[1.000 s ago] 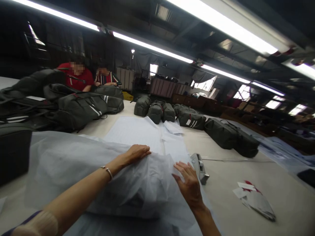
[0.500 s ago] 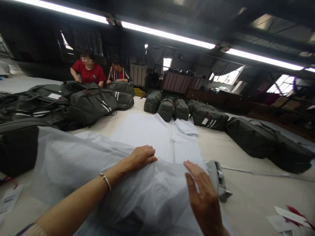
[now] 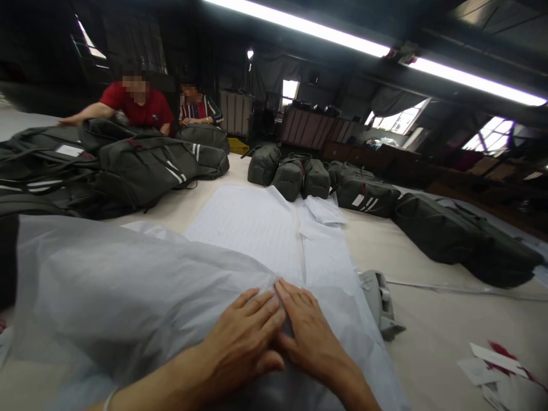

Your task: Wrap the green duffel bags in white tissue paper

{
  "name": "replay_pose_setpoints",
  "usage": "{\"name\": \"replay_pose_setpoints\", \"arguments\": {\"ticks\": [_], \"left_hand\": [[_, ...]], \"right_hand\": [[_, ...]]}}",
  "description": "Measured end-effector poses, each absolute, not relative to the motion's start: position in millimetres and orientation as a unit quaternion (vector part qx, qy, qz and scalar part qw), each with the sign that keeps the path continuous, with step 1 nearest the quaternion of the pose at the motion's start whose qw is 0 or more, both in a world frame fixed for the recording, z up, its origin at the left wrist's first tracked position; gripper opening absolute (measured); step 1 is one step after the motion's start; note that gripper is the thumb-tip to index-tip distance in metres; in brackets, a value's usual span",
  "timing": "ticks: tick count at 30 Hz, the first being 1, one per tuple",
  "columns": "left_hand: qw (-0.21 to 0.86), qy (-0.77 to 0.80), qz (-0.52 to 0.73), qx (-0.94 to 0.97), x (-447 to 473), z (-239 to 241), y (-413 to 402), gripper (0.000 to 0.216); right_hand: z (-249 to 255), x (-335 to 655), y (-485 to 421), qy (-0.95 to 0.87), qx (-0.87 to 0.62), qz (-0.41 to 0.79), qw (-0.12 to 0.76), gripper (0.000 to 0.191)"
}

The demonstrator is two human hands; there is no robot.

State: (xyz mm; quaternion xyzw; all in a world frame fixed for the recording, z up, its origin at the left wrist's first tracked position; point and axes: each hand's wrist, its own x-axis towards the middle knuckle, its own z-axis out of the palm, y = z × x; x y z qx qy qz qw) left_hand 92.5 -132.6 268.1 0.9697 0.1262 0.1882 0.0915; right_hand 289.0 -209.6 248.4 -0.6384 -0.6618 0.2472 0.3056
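A large translucent white plastic bag with something dark inside lies in front of me on the table. My left hand and my right hand rest side by side on top of it, fingers stretched flat and touching each other. Neither hand holds anything. Beyond the bag, flat white sheets lie spread on the table.
A grey tape dispenser sits just right of the bag. Several dark green bags are piled at left, more stand further back and some lie at right. Paper tags lie at lower right. Two people work at the far left.
Both hands have slid toward each other and now lie side by side on the plastic bag. The view has shifted down and closer.
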Motion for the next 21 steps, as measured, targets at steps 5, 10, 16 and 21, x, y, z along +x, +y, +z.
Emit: {"name": "replay_pose_setpoints", "arguments": {"ticks": [5, 10, 16, 21], "left_hand": [[0.058, 0.178, 0.149, 0.971, 95, 239, -131, 0.068], [0.035, 0.15, 0.199, 0.968, 92, 238, -123, 0.069], [-0.01, 0.141, 0.246, 0.959, 85, 215, -111, 0.078], [0.022, 0.217, 0.204, 0.954, 80, 205, -112, 0.073]], "right_hand": [[276, 317, -186, -0.626, -0.62, 0.364, 0.303, 0.045], [256, 395, -200, -0.427, -0.722, 0.257, 0.48, 0.042], [190, 563, -291, -0.161, -0.87, 0.051, 0.463, 0.044], [136, 618, -322, -0.132, -0.866, 0.18, 0.448, 0.041]]}}
